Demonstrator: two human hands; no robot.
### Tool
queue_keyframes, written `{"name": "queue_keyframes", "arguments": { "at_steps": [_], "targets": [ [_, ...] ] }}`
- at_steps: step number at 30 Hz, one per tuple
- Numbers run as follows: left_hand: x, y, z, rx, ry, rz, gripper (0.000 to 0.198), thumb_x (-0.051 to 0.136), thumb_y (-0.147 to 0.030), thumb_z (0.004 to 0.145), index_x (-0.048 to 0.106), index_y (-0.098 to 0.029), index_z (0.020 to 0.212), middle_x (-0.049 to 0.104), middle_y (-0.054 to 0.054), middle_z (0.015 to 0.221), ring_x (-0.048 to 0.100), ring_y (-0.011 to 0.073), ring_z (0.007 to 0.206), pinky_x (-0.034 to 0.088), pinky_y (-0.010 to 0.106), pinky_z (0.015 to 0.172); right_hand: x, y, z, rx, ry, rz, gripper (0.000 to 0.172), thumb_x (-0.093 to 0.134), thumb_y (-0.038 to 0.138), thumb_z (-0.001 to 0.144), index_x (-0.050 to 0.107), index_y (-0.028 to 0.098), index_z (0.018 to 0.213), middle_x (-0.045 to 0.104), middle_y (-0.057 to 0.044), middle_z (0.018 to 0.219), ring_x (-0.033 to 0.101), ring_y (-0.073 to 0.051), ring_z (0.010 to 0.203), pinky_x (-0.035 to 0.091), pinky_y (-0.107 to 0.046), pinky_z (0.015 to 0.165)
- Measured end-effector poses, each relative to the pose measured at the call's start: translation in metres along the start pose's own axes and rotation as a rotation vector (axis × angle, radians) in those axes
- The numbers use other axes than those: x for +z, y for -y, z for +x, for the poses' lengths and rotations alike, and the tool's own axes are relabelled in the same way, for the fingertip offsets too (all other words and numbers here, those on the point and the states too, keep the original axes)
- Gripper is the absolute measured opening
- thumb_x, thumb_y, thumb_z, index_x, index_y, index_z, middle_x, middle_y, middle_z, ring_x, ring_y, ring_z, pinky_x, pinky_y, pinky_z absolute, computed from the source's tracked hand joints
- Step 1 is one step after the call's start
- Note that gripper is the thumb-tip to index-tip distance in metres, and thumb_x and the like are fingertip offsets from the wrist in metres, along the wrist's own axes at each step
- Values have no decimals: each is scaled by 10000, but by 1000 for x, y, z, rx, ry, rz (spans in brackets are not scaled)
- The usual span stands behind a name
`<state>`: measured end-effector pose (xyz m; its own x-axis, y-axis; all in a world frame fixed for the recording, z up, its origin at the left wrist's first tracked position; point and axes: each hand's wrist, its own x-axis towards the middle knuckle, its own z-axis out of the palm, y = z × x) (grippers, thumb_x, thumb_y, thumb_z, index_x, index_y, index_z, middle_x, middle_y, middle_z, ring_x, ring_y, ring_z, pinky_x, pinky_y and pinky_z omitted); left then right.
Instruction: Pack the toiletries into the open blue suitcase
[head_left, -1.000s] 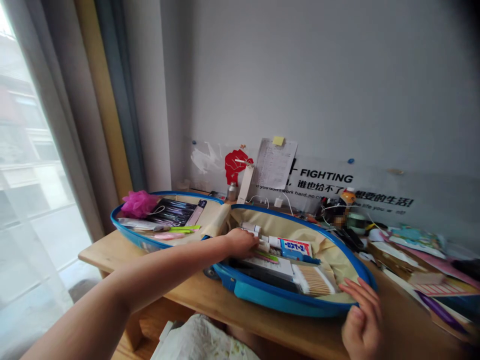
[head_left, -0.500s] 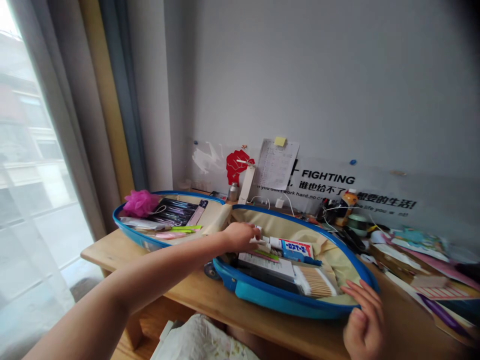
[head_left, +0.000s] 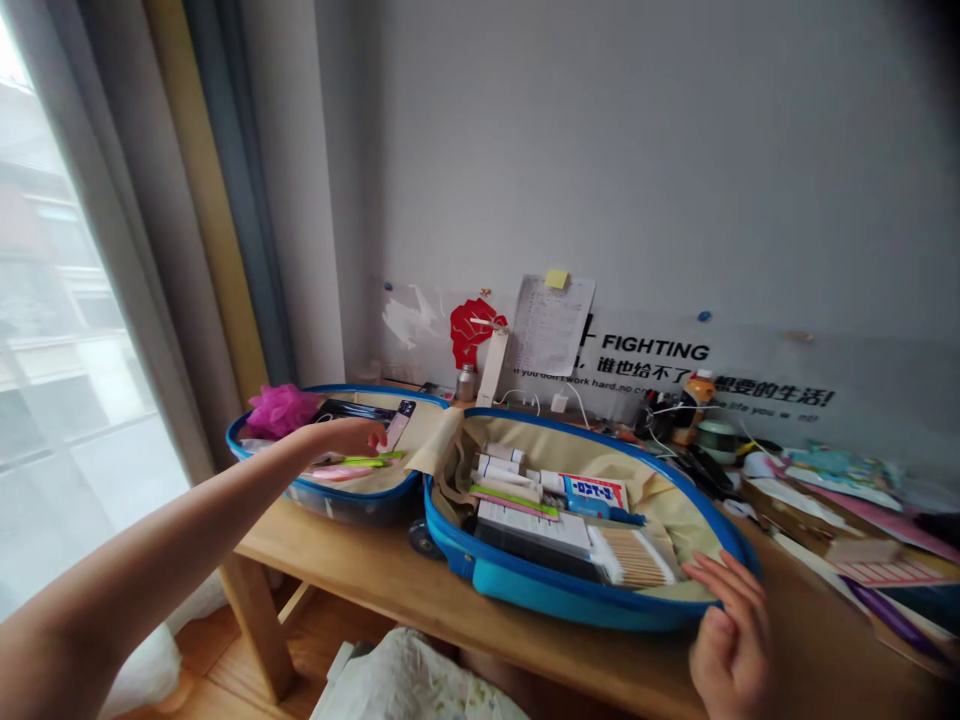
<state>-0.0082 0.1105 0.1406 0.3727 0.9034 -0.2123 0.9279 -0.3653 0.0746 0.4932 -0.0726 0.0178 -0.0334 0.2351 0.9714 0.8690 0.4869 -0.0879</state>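
Note:
An open blue suitcase lies on the wooden desk, its two halves lined in beige. My left hand (head_left: 352, 437) reaches into the left half (head_left: 244, 432). Its fingers stretch flat over a dark packet (head_left: 341, 409), beside a pink bath pouf (head_left: 279, 408) and green and pink pens (head_left: 360, 462). My right hand (head_left: 731, 630) rests with fingers apart on the near right rim of the right half (head_left: 525, 590). That half holds white tubes (head_left: 502, 462), a blue and white toothpaste box (head_left: 596, 493), a white box (head_left: 536, 527) and a pack of wooden sticks (head_left: 634, 558).
The desk's right side is crowded with papers, books (head_left: 847, 530), cables and small bottles (head_left: 694, 395). Notes and a "FIGHTING" poster (head_left: 652, 350) hang on the wall behind. A curtain and a window stand at the left. A patterned cloth (head_left: 412, 680) lies below the desk edge.
My left hand left the white tubes in the right half and moved left into the left half. My right hand stayed on the rim. The view shifted slightly.

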Motion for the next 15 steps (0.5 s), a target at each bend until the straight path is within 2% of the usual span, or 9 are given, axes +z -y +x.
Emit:
{"name": "queue_keyframes", "arguments": {
  "at_steps": [4, 8, 11, 15],
  "targets": [
    [9, 13, -6, 15, 56, 25, 258, 690, -281, 869, 674, -154, 1093, 704, 70, 1075, 665, 203, 972, 537, 384, 885, 0, 1, 2, -8, -3, -7, 375, 323, 383, 1023, 627, 166, 1057, 657, -157, 1052, 579, -317, 1202, 463, -535, 965],
    [11, 15, -8, 5, 46, 48, 366, 678, -153, 711, 722, -203, 1071, 744, 61, 1053, 684, 221, 952, 518, 305, 840, 0, 2, 3, -14, -3, -11, 372, 323, 381, 1025, 627, 169, 1045, 659, -148, 1036, 576, -311, 1193, 462, -520, 954],
    [13, 14, -8, 6, 30, 57, 373, 653, -166, 697, 730, -220, 1058, 756, 51, 1039, 686, 221, 940, 509, 288, 819, 0, 1, 2, -5, -7, -16, 375, 322, 387, 1026, 629, 172, 1038, 659, -144, 1045, 577, -312, 1189, 457, -523, 959],
    [14, 13, -9, 15, 17, 64, 273, 643, -169, 747, 737, -214, 1000, 759, 52, 1012, 676, 210, 923, 498, 283, 813, -1, -1, 0, -5, 12, 0, 373, 328, 394, 1024, 625, 171, 1054, 654, -154, 1066, 573, -320, 1202, 456, -538, 966]
  ]
}}
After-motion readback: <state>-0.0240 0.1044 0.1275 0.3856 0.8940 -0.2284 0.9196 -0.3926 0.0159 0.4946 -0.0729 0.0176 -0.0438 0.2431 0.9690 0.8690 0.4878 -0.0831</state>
